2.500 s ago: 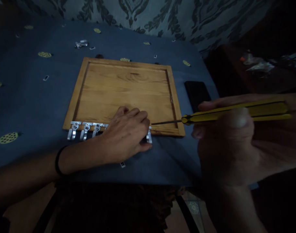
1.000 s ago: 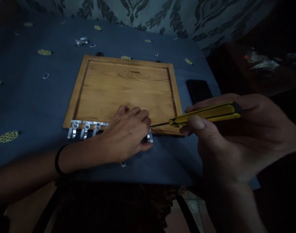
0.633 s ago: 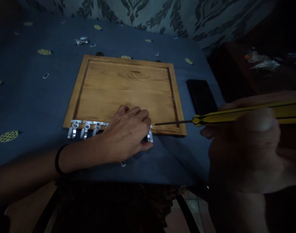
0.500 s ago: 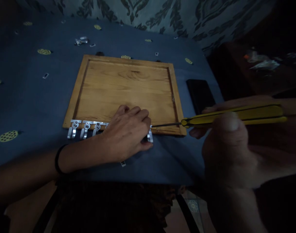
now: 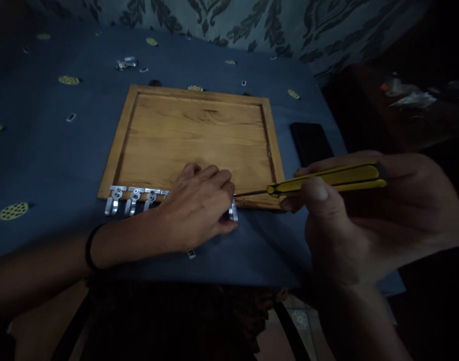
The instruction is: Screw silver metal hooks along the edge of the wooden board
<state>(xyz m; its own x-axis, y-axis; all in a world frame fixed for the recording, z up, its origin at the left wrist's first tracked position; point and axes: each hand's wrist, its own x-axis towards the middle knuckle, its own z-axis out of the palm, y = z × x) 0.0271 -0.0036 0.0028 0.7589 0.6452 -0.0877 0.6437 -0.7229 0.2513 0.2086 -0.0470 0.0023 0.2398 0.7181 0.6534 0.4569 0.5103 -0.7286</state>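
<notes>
Screwdriver (image 5: 345, 176) grasped in our right hand (image 5: 364, 225), we point its tip at the rightmost hook (image 5: 234, 212) on the wooden board (image 5: 199, 135)'s near edge. Our left hand (image 5: 199, 213) curls over there, grip hidden. Screwing seems in hand; the next turn calls for steady pressure.

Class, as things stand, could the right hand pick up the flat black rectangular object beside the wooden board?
Probably not yet: the right hand grips a yellow screwdriver and would likely need to put it down. Otherwise the way looks free: nothing shows on top of the flat black rectangular object.
</notes>
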